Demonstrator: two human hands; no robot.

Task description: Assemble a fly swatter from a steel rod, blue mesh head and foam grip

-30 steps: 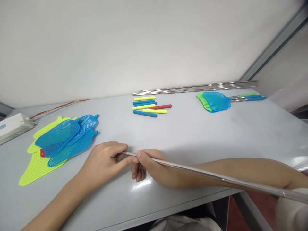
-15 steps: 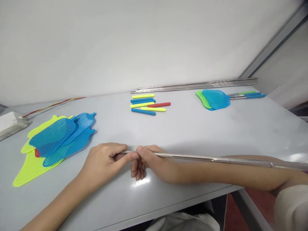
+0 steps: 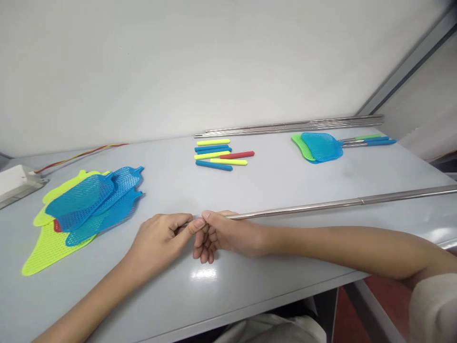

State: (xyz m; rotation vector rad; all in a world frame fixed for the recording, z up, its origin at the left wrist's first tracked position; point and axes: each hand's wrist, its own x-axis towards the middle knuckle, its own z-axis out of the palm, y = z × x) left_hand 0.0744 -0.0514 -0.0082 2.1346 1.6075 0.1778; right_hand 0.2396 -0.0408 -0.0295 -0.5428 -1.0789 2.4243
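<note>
A long silver telescopic metal rod (image 3: pixel 303 208) stretches rightward from my hands past the right edge of the view. My left hand (image 3: pixel 166 236) pinches its thin left end between thumb and fingers. Right beside it, my right hand (image 3: pixel 221 231) grips the rod with the thumb on top and the other fingers curled below. The thumbs nearly meet, and the rod's tip is hidden in my left hand. Fly swatter heads in blue (image 3: pixel 103 221) and yellow-green (image 3: pixel 53 250) lie piled to the left of my left hand, with a bit of red showing among them.
Blue, yellow and red handle sleeves (image 3: pixel 214 166) lie at the table's (image 3: pixel 171 309) back middle. More metal rods (image 3: pixel 293 126) rest along the wall. Swatters with handles (image 3: pixel 323 146) are stacked at the back right. A white box (image 3: pixel 17 183) with wires stands at the left edge.
The rod's right part has swung up and away from my right forearm, so it now slants upward to the right. Both hands keep their hold in nearly the same place.
</note>
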